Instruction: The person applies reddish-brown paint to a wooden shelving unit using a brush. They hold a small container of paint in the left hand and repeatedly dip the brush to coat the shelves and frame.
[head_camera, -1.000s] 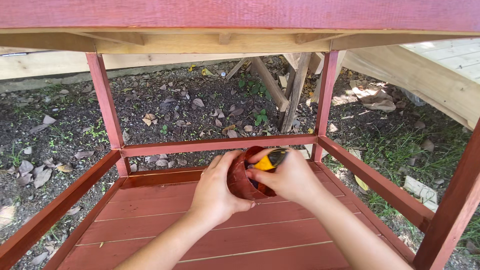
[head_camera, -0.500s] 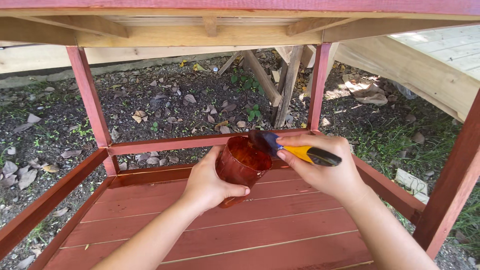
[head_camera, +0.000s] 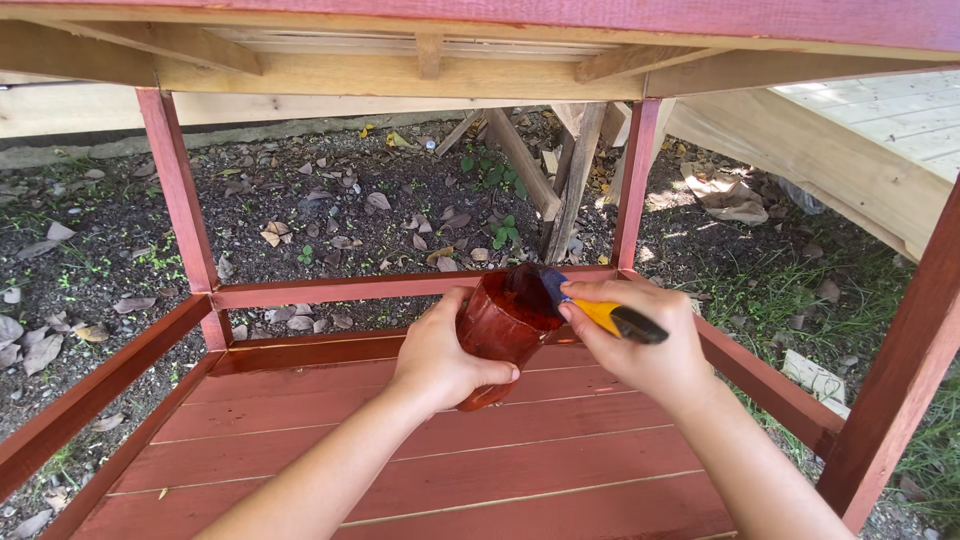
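My left hand (head_camera: 437, 357) grips a paint-stained cup (head_camera: 505, 327) full of red-brown stain, tilted toward my right. My right hand (head_camera: 650, 345) holds a brush with a yellow and black handle (head_camera: 617, 320); its head dips into the cup's mouth. Both hands hover above the red-stained slatted shelf (head_camera: 420, 470) of a wooden frame. The brush bristles are hidden inside the cup.
Red posts (head_camera: 178, 200) and rails (head_camera: 340, 290) surround the shelf; a bare wooden top spans overhead (head_camera: 400, 65). Beyond lies dirt with dry leaves (head_camera: 330, 205), leaning wooden sticks (head_camera: 570, 175) and pale boards (head_camera: 860, 150) at the right.
My hands and the cup have drifted slightly right and lower in view. The brush head has gone from the cup's rim into its mouth. My head has tilted a little.
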